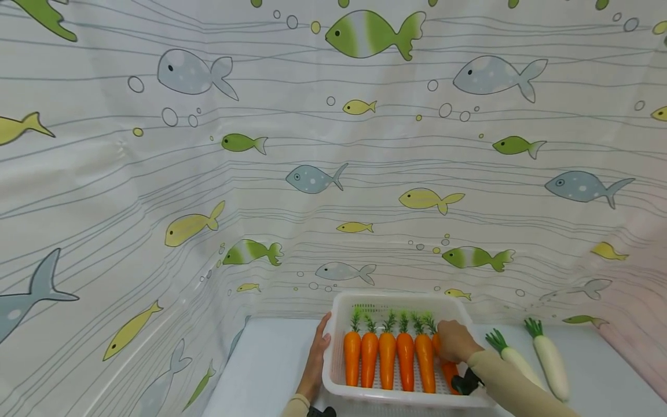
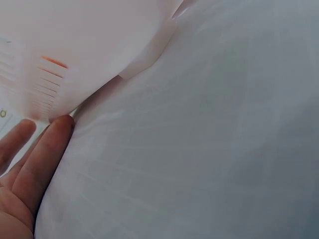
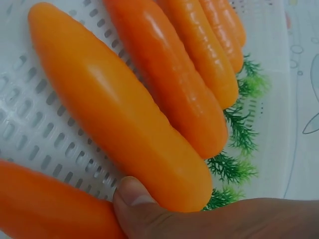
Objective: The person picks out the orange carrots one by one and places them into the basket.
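Observation:
A white plastic basket with slotted walls holds a row of several orange carrots, their green leafy tops toward the far side. At the row's right end, my right hand grips one carrot; the right wrist view shows the thumb lying on its thick end, while the other fingers are hidden. My left hand is at the basket's left side. In the left wrist view its fingers are fairly straight, with the tips against the basket's outer wall.
Two white radishes with green tops lie on the white table right of the basket: one radish farther out, the other radish partly behind my right forearm. A fish-printed sheet hangs behind and along the left.

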`<state>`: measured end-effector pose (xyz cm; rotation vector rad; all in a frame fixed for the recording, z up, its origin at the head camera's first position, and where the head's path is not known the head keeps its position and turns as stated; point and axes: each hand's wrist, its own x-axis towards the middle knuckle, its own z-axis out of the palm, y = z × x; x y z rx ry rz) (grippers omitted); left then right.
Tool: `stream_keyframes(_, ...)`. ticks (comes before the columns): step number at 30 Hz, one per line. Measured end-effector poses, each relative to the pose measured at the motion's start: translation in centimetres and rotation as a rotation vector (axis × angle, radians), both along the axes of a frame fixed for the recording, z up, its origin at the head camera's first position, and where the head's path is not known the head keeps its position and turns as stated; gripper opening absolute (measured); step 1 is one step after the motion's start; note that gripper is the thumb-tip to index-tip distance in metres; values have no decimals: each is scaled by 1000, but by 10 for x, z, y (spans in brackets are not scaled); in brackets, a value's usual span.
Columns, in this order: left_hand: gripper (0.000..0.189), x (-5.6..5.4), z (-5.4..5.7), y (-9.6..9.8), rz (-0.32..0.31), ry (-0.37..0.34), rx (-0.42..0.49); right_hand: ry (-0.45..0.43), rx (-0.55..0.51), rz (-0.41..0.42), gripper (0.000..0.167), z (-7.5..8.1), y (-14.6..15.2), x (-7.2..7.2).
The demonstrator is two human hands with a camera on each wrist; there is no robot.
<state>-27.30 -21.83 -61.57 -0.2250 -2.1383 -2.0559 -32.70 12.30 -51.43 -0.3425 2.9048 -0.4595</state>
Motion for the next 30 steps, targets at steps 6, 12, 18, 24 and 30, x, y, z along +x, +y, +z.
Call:
stream_keyframes(6, 60, -1, -1, 1, 6, 4, 0, 34, 27, 26, 45, 1, 0, 1)
stream_keyframes(12, 62, 0, -2, 1, 6, -8, -7, 27, 42, 50, 47, 3, 1, 4)
stream_keyframes(18, 62, 0, -2, 2, 10, 0, -11, 22, 60, 69, 49, 0, 2, 4)
stream_keyframes(24, 61, 0, -4, 2, 2, 0, -9, -29, 68, 58, 47, -4, 2, 0)
stream_keyframes(30, 60, -1, -5, 1, 12, 10, -25, -41, 61, 75, 46, -4, 4, -1)
